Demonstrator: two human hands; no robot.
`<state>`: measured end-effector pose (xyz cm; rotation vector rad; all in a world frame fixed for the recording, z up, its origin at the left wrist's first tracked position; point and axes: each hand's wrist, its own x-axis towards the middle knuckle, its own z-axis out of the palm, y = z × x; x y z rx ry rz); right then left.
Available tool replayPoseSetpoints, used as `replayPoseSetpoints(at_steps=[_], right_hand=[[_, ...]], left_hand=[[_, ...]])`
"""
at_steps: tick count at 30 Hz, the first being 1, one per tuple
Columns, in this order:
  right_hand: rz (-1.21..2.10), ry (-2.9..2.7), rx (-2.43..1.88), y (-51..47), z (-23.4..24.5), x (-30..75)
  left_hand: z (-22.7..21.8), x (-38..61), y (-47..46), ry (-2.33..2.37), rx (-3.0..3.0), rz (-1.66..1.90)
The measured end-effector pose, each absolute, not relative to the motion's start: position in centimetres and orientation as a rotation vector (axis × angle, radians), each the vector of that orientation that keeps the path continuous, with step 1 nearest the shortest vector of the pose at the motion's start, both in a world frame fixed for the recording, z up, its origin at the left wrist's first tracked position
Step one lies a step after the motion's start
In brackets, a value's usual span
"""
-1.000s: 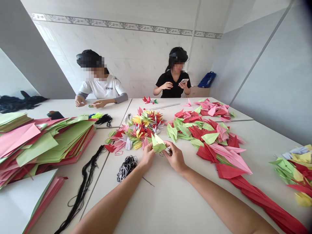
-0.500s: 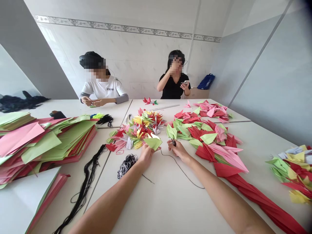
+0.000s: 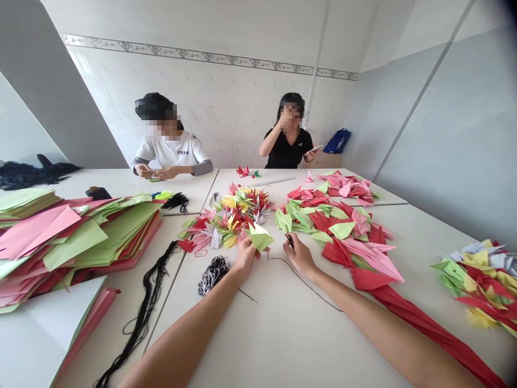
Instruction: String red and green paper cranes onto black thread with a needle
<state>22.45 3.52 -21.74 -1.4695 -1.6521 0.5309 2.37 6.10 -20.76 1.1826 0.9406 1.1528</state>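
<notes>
While the person's left hand [image 3: 245, 257] grips a lime-green folded paper piece [image 3: 259, 237] upright in its fingers, the right hand [image 3: 299, 257] pinches a small dark item [image 3: 289, 241] — too small to tell what it is. A thin dark cord [image 3: 302, 280] runs across the white table [image 3: 283, 345] just below the hands. Nearby lie a coil of black-and-white cord [image 3: 213, 275] and a small red-outlined tag [image 3: 201, 253], its writing unreadable. Red, pink and green folded paper pieces [image 3: 339, 229] heap ahead, while stacked paper sheets [image 3: 81, 231] sit farther left. Across the table, one co-worker's white T-shirt [image 3: 182, 156] reads "CHINA"; another co-worker holds a phone [image 3: 317, 149].
</notes>
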Motion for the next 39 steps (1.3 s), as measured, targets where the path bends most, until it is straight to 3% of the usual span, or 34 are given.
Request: replayPoseSetpoints(at_steps=[12, 29, 39], right_hand=[[0.200, -1.859, -1.557, 3.0, -22.7, 22.9], [0.256, -1.762, -1.177, 0.8, -20.8, 22.7], [0.322, -1.783, -1.180, 0.8, -20.9, 22.1]], left_hand=[[-21.2, 3.0, 5.5, 0.946, 1.508, 1.163], [-19.9, 3.3, 4.1, 1.196, 1.891, 1.297], [-19.9, 3.4, 3.7, 1.300, 2.051, 1.270]])
